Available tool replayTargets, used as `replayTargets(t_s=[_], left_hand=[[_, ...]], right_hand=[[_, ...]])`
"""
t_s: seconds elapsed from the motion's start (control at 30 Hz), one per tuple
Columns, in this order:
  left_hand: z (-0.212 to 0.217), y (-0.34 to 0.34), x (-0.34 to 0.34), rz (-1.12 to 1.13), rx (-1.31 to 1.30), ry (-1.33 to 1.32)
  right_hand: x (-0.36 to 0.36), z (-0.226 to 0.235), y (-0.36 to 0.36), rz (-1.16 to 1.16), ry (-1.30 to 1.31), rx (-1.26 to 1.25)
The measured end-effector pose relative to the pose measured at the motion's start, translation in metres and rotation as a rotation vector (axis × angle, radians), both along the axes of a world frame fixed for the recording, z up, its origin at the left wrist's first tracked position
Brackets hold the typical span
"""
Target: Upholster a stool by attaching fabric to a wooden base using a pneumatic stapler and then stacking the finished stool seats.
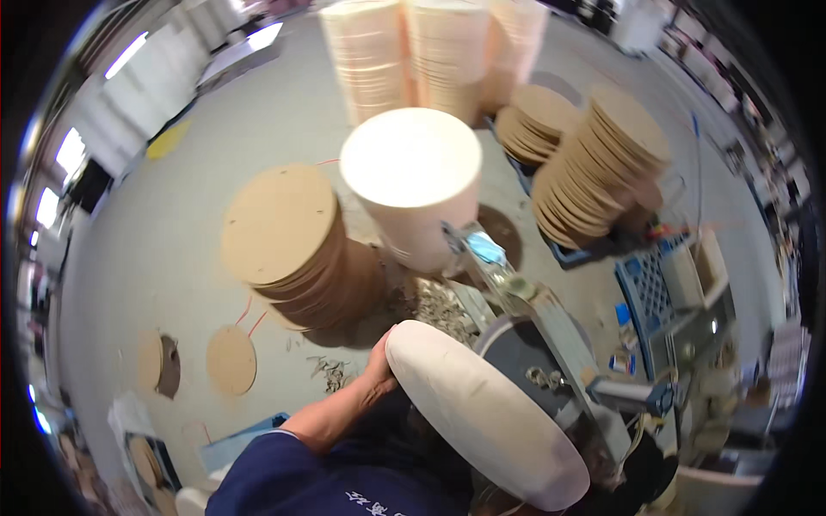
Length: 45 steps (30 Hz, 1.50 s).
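My left hand point(379, 368) is closed on the upper left edge of a large off-white disc with a thick rounded rim point(486, 413). It looks like a covered round pad, held tilted in front of my body. The disc hides most of my fingers. My right hand does not show; the disc covers the area where it could be. Just right of the disc stands a machine with a long grey arm point(564, 331) and a dark grey round plate point(520, 357) under it.
Ahead rises a stack of white discs point(411, 159), with a stack of brown round boards point(284, 228) to its left. More brown boards point(602, 172) sit on blue pallets at right. Wrapped white stacks point(443, 60) stand behind. Scraps point(331, 372) and a loose board point(231, 359) lie on the floor.
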<state>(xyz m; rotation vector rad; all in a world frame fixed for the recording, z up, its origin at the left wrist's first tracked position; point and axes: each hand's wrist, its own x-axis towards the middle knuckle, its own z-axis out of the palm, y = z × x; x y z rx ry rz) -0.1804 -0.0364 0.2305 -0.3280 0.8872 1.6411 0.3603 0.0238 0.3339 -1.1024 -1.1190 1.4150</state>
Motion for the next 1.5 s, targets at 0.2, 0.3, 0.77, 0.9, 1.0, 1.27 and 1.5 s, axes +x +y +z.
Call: replayTargets(t_s=[0.2, 0.3, 0.77, 0.9, 1.0, 1.27, 1.5], left_hand=[[0.016, -0.080, -0.062, 0.372, -0.007, 0.088], [0.014, -0.105, -0.100, 0.562, -0.005, 0.111], [0.051, -0.217, -0.238, 1.283, -0.024, -0.020], [0.061, -0.241, -0.218, 1.376, -0.161, 0.048], [0.049, -0.265, -0.191, 1.468, -0.162, 0.056], [-0.004, -0.335, -0.173, 1.585, -0.626, 0.669], [-0.037, -0.433, -0.207, 1.728, -0.349, 0.103]], right_hand=[[-0.159, 0.063, 0.026, 0.203, -0.177, -0.058], [-0.250, 0.089, 0.032, 0.333, -0.296, -0.081], [-0.560, 0.107, 0.138, 1.303, -0.611, 0.597], [-0.614, 0.123, 0.140, 1.460, -0.459, 0.221], [-0.658, 0.128, 0.135, 1.605, -0.687, 0.279], [-0.780, 0.130, 0.045, 1.716, -0.921, 0.977], [-0.928, 0.160, -0.144, 1.814, -0.463, 1.198]])
